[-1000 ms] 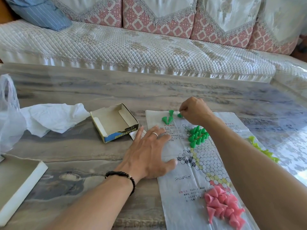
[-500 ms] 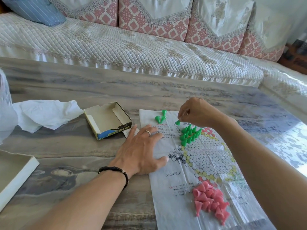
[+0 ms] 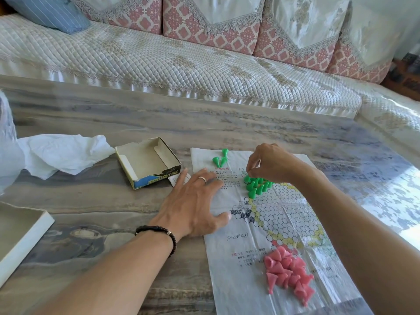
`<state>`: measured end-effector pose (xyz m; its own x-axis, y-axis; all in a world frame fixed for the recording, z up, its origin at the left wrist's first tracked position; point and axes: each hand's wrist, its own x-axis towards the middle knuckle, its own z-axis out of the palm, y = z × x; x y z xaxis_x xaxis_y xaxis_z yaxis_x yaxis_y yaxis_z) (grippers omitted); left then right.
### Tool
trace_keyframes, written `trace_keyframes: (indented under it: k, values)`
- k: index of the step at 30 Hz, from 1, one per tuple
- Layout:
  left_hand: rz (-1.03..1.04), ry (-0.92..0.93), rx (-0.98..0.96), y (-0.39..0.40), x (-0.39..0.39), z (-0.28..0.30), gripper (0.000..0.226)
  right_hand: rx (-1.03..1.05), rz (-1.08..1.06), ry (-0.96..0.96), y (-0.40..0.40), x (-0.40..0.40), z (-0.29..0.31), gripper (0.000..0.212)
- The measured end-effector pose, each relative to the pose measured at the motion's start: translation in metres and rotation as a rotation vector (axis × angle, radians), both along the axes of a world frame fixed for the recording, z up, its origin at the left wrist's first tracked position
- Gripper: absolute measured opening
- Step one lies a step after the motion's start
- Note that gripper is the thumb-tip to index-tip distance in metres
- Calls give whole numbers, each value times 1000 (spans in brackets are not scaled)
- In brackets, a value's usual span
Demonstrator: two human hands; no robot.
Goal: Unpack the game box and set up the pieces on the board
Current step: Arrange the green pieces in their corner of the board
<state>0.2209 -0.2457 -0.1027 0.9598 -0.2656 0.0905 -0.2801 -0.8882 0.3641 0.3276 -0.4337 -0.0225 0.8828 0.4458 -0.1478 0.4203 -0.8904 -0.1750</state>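
A thin paper game board (image 3: 281,214) with a hexagon grid lies on the table. My left hand (image 3: 195,205) presses flat on its left edge, fingers spread. My right hand (image 3: 270,163) hovers over a cluster of green cone pieces (image 3: 256,185) standing on the board's far corner, its fingertips pinching a green piece at the cluster's top. Three loose green cones (image 3: 220,158) lie at the board's far left edge. A heap of pink cones (image 3: 288,273) lies on the near part of the board. The opened cardboard game box (image 3: 147,162) sits left of the board.
Crumpled white paper (image 3: 61,153) lies left of the box, with a clear plastic bag (image 3: 6,144) at the far left. A white box lid (image 3: 20,235) sits at the near left. A quilted sofa (image 3: 181,62) runs behind the table.
My right hand has carried a green piece from the loose cones toward me and set it down at the top of the green cluster. My left hand stays pressed on the board.
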Motion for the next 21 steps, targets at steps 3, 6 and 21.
trace_keyframes:
  k: [3,6,21]
  values:
    - [0,0,2,0,0,0,81,-5,-7,2,2,-1,-1,10]
    - [0,-4,2,0,0,-1,81,-10,-6,6,2,-1,-2,11]
    - [2,-22,-16,0,0,-3,81,169,-45,-141,39,11,-8,18]
